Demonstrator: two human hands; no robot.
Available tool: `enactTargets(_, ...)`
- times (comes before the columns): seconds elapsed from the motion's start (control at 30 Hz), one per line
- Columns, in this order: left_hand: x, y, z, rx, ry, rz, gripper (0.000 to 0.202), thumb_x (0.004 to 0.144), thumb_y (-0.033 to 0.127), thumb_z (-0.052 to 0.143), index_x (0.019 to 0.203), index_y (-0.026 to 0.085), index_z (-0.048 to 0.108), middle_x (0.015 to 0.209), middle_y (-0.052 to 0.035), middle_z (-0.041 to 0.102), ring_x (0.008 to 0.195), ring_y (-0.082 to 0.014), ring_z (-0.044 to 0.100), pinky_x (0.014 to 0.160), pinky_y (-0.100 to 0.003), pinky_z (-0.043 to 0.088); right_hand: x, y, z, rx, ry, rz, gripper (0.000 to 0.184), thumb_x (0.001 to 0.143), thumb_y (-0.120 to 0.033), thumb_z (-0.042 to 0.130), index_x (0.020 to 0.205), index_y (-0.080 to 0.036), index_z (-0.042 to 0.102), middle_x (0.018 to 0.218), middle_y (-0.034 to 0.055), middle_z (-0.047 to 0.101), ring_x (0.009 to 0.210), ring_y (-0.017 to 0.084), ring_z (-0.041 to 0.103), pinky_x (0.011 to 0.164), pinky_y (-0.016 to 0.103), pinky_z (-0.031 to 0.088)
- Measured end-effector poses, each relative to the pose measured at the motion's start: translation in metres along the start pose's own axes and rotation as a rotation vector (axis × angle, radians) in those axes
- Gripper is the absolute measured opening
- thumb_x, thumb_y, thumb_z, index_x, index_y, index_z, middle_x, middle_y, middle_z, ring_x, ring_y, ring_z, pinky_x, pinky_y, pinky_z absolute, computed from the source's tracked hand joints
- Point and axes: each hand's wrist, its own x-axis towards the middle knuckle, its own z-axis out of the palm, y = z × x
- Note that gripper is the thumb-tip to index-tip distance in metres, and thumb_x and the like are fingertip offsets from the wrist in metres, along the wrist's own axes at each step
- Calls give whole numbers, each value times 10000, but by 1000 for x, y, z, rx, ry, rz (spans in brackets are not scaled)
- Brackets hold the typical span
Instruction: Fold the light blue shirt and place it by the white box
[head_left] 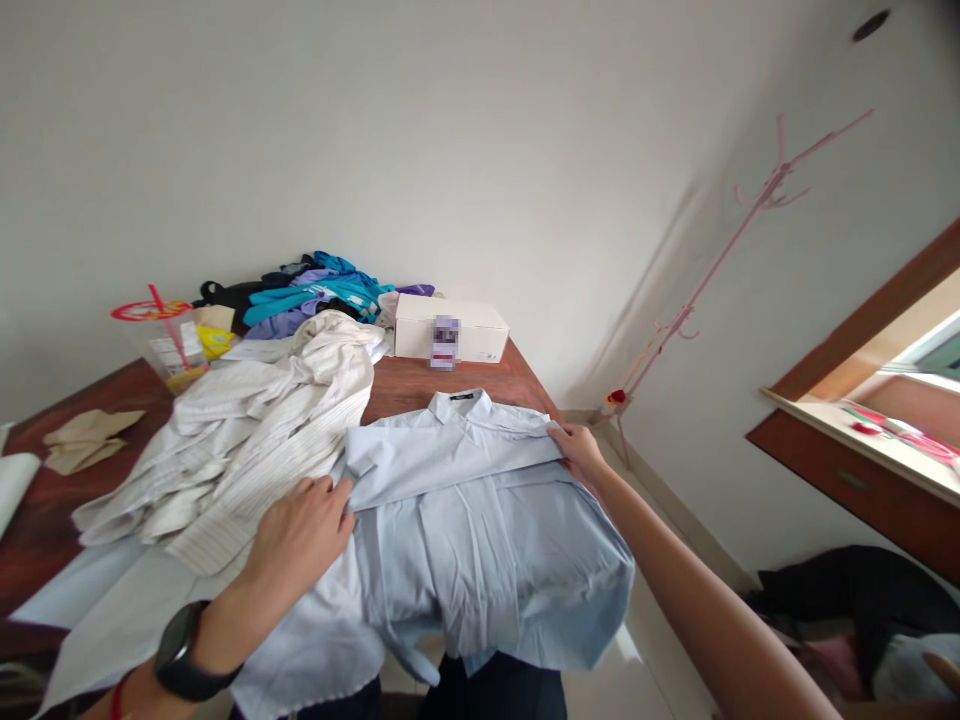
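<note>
Reddish-brown wooden worktop carries a pale blue cotton shirt, lying flat with its long axis running away and its collar toward the wall. The left hand, knuckles up, pinches its folded sleeve. The right hand, arm outstretched, grips the opposite shoulder edge.

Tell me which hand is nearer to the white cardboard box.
Right. The right hand rests on the light blue shirt at its shoulder, just in front of the white cardboard box; the left hand pinches its sleeve, farther away.
</note>
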Motion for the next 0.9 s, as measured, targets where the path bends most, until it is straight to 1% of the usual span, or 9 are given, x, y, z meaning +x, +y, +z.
enactTargets(0.07, -2, 0, -6, 14, 62, 15, 227, 904, 191, 534, 1076, 159, 679, 1151, -194, 679, 1028, -365, 668, 750, -442, 561, -1, 0, 1, -6, 4, -9, 297, 737, -466, 658, 674, -184, 730, 640, 31, 654, 684, 211, 590, 586, 252, 364)
enactTargets(0.13, 2, 1, -13, -63, 123, 143, 348, 864, 190, 584, 1205, 173, 654, 1414, -205, 571, 1214, -387, 604, 915, -498, 547, -2, 0, 2, -6, 11, -10, 294, 734, -457, 652, 713, -177, 738, 656, 34, 662, 698, 212, 595, 598, 251, 374)
enactTargets(0.27, 33, 0, -10, -452, 54, 442, 439, 995, 311, 467, 1421, 230, 532, 1564, -108, 479, 1411, -263, 491, 1164, -417, 416, -5, 1, 0, -10, 26, -6, 338, 751, -446, 603, 795, -145, 750, 701, 57, 690, 722, 223, 618, 613, 258, 396)
enactTargets(0.37, 63, -9, 13, -512, -83, 305, 554, 1012, 429, 452, 1494, 158, 479, 1564, -158, 476, 1455, -303, 443, 1204, -448, 358, -8, 3, -3, -29, 29, -21, 366, 765, -467, 580, 810, -143, 744, 757, 68, 711, 737, 225, 626, 610, 257, 394)
enactTargets(0.43, 75, -17, 31, -418, -146, 194, 706, 932, 553, 566, 1504, 145, 494, 1608, -192, 399, 1515, -372, 325, 1231, -502, 287, -12, 4, -4, -47, 31, -35, 374, 774, -486, 572, 807, -152, 739, 772, 62, 712, 736, 219, 618, 605, 254, 384)
enactTargets(0.53, 78, -28, 46, -319, -204, 167, 976, 795, 763, 627, 1563, 189, 444, 1670, -182, 253, 1555, -410, 177, 1248, -532, 208, -16, 5, -4, -80, 35, -51, 369, 777, -505, 581, 773, -166, 725, 728, 42, 683, 714, 207, 587, 595, 256, 354)
enactTargets(0.73, 75, -28, 32, -260, -336, 146, 1296, 665, 908, 610, 1628, 109, 271, 1681, -225, 68, 1560, -446, 47, 1245, -554, 144, -11, -4, -9, -92, -20, -55, 325, 748, -474, 633, 723, -157, 701, 671, 24, 655, 665, 188, 576, 580, 252, 355)
enactTargets(0.83, 81, -14, 22, -285, -273, 139, 1296, 682, 915, 592, 1630, 97, 258, 1681, -231, 72, 1549, -482, 46, 1233, -601, 123, -8, -20, -16, -91, -30, -71, 305, 777, -438, 617, 817, -148, 704, 752, 45, 697, 689, 196, 614, 593, 253, 389)
enactTargets(0.9, 86, 3, 17, -349, -185, 245, 1142, 802, 876, 511, 1638, 141, 255, 1690, -196, 119, 1560, -447, 81, 1239, -593, 115, -9, -37, -21, -104, -13, -97, 293, 820, -424, 586, 890, -159, 688, 828, 61, 714, 744, 209, 633, 626, 260, 409)
